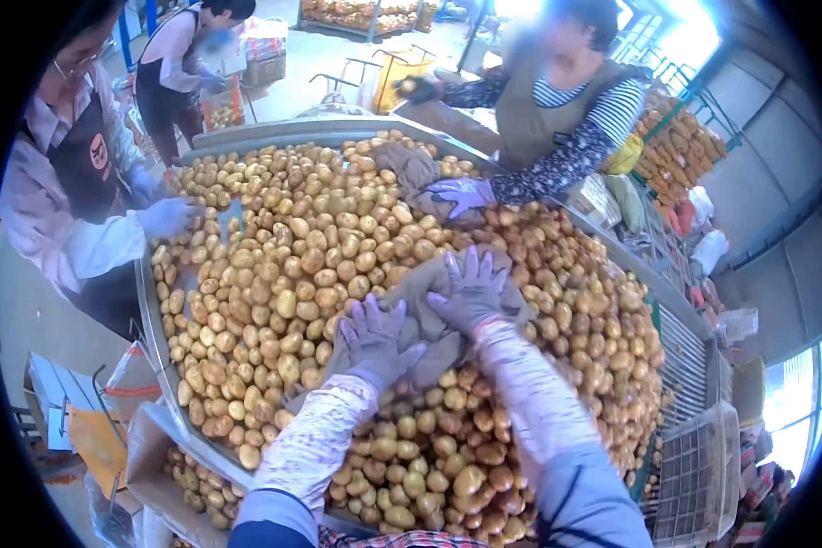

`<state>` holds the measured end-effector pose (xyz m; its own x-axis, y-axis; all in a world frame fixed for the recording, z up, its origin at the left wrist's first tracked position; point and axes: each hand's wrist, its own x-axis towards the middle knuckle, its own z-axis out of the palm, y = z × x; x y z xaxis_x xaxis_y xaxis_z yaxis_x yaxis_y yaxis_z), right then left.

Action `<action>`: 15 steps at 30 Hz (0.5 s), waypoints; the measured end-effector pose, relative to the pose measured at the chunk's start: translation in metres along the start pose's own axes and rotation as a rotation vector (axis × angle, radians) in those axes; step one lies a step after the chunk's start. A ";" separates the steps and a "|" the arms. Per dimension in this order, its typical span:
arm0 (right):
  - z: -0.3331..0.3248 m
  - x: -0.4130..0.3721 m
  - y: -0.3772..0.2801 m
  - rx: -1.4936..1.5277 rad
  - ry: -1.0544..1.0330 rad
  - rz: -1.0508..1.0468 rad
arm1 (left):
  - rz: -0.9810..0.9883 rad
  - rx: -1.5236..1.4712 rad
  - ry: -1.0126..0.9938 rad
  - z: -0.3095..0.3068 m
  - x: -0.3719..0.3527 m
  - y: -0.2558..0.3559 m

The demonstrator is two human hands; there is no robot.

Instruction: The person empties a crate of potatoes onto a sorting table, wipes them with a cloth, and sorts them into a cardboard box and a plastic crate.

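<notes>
A wide heap of small potatoes (256,274) fills a metal-sided sorting table (151,315). On the middle of the heap lies a crumpled grey-brown cloth (426,342). My left hand (374,336), in a purple-grey glove, rests flat on the cloth's left part with its fingers spread. My right hand (471,290), gloved alike, presses on the upper right part of it, fingers also spread. Neither palm can be seen. Potatoes below the cloth look darker and wetter than those at the left.
Across the heap, a person's gloved hand (464,194) rests on another cloth (406,169). At the left, a second person's gloved hands (169,217) reach over the table edge. A plastic crate (699,475) stands at the right beside metal rollers (690,365). A cardboard box (160,457) holds potatoes at lower left.
</notes>
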<state>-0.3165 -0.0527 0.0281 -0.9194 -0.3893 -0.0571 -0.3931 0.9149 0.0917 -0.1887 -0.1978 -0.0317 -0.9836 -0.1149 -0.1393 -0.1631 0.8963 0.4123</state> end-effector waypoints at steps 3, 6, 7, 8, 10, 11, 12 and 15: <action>-0.002 0.045 -0.028 0.006 -0.088 0.106 | -0.020 0.075 -0.152 -0.019 0.028 0.006; 0.007 0.068 -0.030 0.024 0.002 0.046 | -0.034 0.057 -0.183 -0.027 0.044 0.010; 0.009 0.061 -0.038 0.070 0.003 0.054 | -0.041 0.053 -0.158 -0.018 0.042 0.009; 0.006 0.055 -0.041 0.118 -0.055 0.020 | -0.051 0.053 -0.130 -0.013 0.038 0.003; 0.012 0.041 -0.038 0.200 -0.181 -0.049 | 0.005 -0.037 -0.168 -0.019 0.015 -0.008; 0.022 0.027 -0.040 0.218 -0.107 -0.079 | 0.041 -0.085 -0.175 -0.013 -0.001 -0.020; 0.035 0.013 -0.043 0.237 -0.034 -0.100 | 0.084 -0.131 -0.187 -0.009 -0.018 -0.029; 0.058 -0.046 -0.058 0.310 0.135 -0.173 | 0.210 -0.054 0.167 -0.005 -0.067 -0.043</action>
<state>-0.2505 -0.0822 -0.0320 -0.8417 -0.5327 0.0881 -0.5383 0.8151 -0.2141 -0.1158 -0.2310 -0.0358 -0.9947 -0.0020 0.1030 0.0463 0.8844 0.4644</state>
